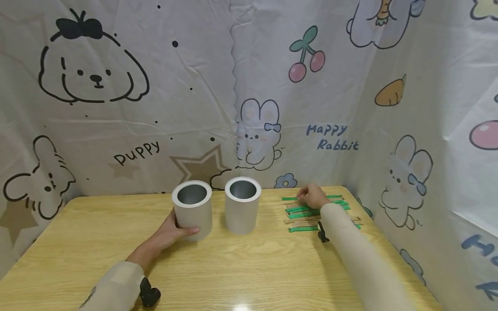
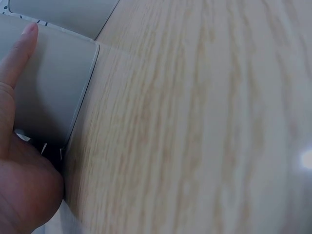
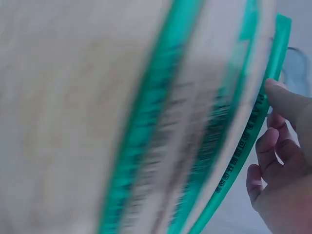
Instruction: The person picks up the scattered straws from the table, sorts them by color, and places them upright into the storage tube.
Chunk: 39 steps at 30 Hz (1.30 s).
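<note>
My left hand [image 1: 175, 231] grips a white cylindrical canister [image 1: 204, 222] with an open top and grey inside, its thumb across the front. In the left wrist view, a finger [image 2: 22, 51] lies along the canister's smooth wall [image 2: 53, 83]. A second matching canister [image 1: 241, 218] stands just right of it. My right hand [image 1: 312, 196] is at the far side of a row of wrapped straws, pinching the farthest green wrapped straw [image 3: 243, 139]. In the right wrist view the thumb tip overlaps that straw's edge, while the other fingers curl beside it.
Several green and brown wrapped straws [image 1: 299, 215] lie side by side on the wooden table [image 1: 249, 268], toward its right edge. A cartoon-printed cloth [image 1: 194, 108] hangs behind the table and along its right side.
</note>
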Motion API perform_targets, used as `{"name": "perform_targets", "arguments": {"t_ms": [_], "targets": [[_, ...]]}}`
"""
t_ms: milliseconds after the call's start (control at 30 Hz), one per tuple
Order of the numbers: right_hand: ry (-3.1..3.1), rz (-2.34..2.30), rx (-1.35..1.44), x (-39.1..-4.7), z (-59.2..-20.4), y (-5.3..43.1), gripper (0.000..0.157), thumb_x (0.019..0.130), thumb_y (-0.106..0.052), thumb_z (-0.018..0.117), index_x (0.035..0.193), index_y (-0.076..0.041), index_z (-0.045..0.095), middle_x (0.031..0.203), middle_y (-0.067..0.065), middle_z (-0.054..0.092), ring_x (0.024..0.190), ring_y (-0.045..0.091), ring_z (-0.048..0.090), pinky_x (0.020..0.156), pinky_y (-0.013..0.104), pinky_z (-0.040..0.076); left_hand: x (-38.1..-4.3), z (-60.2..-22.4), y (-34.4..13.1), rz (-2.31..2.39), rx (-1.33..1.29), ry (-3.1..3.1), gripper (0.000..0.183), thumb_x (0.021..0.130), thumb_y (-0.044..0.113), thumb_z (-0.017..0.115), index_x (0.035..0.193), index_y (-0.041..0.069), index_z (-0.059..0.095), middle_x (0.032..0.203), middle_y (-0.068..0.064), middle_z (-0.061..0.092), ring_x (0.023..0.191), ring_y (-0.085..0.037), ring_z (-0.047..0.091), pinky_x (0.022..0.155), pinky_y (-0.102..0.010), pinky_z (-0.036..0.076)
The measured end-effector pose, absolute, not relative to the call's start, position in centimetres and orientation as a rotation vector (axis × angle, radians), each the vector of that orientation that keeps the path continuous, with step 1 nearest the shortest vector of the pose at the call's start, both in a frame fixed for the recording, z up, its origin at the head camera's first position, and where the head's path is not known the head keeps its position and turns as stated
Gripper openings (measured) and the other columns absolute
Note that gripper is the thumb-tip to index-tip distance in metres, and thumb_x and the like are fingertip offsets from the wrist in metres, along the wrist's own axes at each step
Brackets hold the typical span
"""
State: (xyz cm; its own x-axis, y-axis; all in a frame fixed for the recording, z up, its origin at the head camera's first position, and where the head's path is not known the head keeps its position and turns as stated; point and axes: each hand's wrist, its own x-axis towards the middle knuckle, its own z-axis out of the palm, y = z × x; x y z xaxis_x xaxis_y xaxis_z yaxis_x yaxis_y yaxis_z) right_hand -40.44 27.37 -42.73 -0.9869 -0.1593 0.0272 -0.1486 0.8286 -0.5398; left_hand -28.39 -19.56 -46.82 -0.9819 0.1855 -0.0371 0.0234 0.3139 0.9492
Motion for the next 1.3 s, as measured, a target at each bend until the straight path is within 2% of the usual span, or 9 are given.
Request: {"name": "perform_targets", "arguments": {"t_ms": [133,267,433,600,800,933,1100,1200,1300], "targets": [[2.914,-1.222,-0.336,-40.0,-39.5,25.9,0.017,0.099,-0.009,0.064,0.106,0.004,0.072,0.096,0.012,0.067,0.083,0.021,0.057,0.071,0.031,0.048,-28.3,-46.9,-19.5,1.758,0.198,2.429,0.107,0.084,0.025,0.083,0.160,0.007,0.010,0.160,-0.022,0.030,0.147,-0.042,0.034,0.121,-0.056,0.027],[2.741,-1.621,-0.320,-38.4,-34.7,22.3,0.025,0.100,-0.016,0.064,0.117,0.003,0.068,0.103,0.004,0.065,0.094,0.017,0.056,0.088,0.036,0.049,-28.3,-46.7,-19.6,1.754,0.198,2.437,0.106,0.084,0.024,0.083,0.160,0.006,0.011,0.159,-0.023,0.031,0.146,-0.041,0.035,0.121,-0.055,0.028],[2.363,-2.105,-0.368,-35.8,-29.3,16.8,0.008,0.101,-0.014,0.063,0.100,-0.016,0.070,0.093,-0.011,0.063,0.091,0.008,0.056,0.093,0.028,0.045,-28.5,-46.8,-19.5,1.749,0.201,2.440,0.107,0.084,0.025,0.083,0.160,0.005,0.011,0.159,-0.024,0.032,0.146,-0.042,0.035,0.121,-0.056,0.029],[1.816,-2.459,-0.541,-33.1,-25.3,11.4,0.031,0.101,-0.002,0.057,0.083,-0.023,0.072,0.084,-0.011,0.066,0.078,0.004,0.056,0.080,0.020,0.045,-28.9,-47.1,-19.4,1.754,0.196,2.419,0.110,0.083,0.027,0.084,0.160,0.006,0.009,0.160,-0.023,0.030,0.147,-0.042,0.033,0.122,-0.056,0.027],[1.385,-2.549,-0.615,-31.3,-24.8,5.3,0.046,0.106,-0.002,0.044,0.079,-0.027,0.073,0.078,-0.012,0.067,0.075,0.005,0.053,0.083,0.024,0.038,-29.3,-47.1,-19.6,1.770,0.209,2.397,0.112,0.083,0.027,0.085,0.161,0.008,0.006,0.161,-0.022,0.027,0.149,-0.042,0.031,0.123,-0.057,0.025],[1.378,-2.515,-0.490,-31.6,-27.4,1.6,0.043,0.106,-0.004,0.047,0.078,-0.027,0.071,0.074,-0.012,0.065,0.072,0.005,0.052,0.080,0.025,0.037,-29.3,-47.0,-19.5,1.764,0.227,2.395,0.111,0.084,0.028,0.083,0.161,0.008,0.005,0.162,-0.022,0.026,0.150,-0.043,0.029,0.123,-0.060,0.024],[1.726,-2.311,-0.383,-32.1,-30.3,0.0,0.016,0.102,-0.010,0.060,0.107,-0.013,0.074,0.085,-0.013,0.065,0.070,0.005,0.049,0.074,0.023,0.041,-29.0,-47.1,-19.5,1.752,0.206,2.402,0.109,0.086,0.028,0.082,0.161,0.007,0.006,0.162,-0.022,0.027,0.149,-0.042,0.030,0.123,-0.060,0.025],[2.002,-2.144,-0.458,-32.4,-30.3,1.6,0.031,0.101,-0.013,0.062,0.130,-0.004,0.066,0.097,-0.010,0.065,0.075,0.005,0.048,0.075,0.021,0.042,-28.8,-47.1,-19.6,1.761,0.206,2.391,0.107,0.086,0.026,0.081,0.161,0.008,0.007,0.162,-0.022,0.027,0.149,-0.042,0.031,0.122,-0.060,0.026],[2.198,-2.033,-0.552,-33.1,-29.3,5.1,0.037,0.102,-0.016,0.060,0.136,-0.002,0.061,0.118,0.002,0.068,0.091,0.005,0.054,0.085,0.023,0.046,-28.6,-47.0,-19.7,1.764,0.207,2.396,0.107,0.086,0.025,0.081,0.161,0.008,0.007,0.162,-0.022,0.028,0.148,-0.043,0.032,0.122,-0.059,0.027]]}}
